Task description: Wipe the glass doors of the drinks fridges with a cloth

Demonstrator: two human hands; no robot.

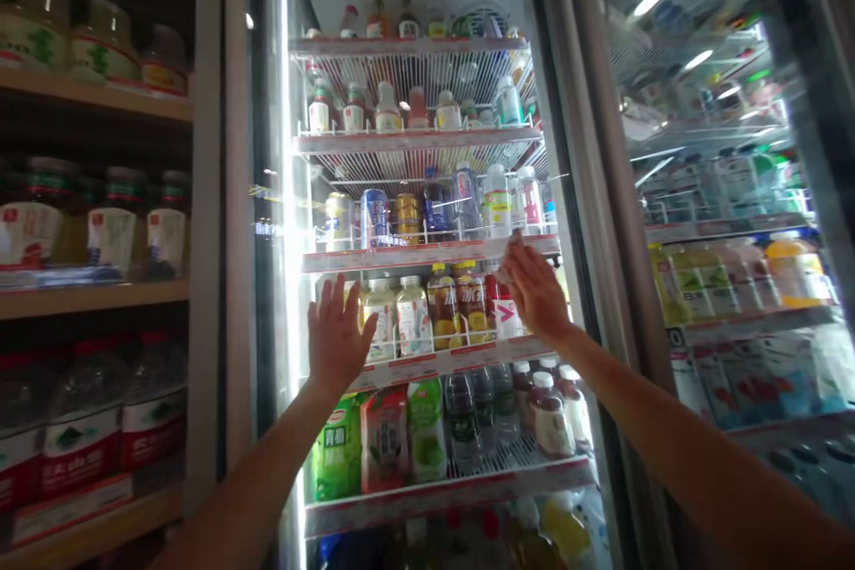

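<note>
Bottles (442, 310) — shelved between left fingers (332, 296) and right fingers (518, 260).

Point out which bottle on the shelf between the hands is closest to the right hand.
The red-labelled plastic bottle with a white mark, at the row's right end beside the right hand; the others stand further left.

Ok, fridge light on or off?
On: the light strip along the fridge interior's left edge glows white, lighting the bottles.

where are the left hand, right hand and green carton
left hand (337, 337), head view, back of the hand
right hand (534, 292), head view, back of the hand
green carton (337, 459), head view, front face
</note>
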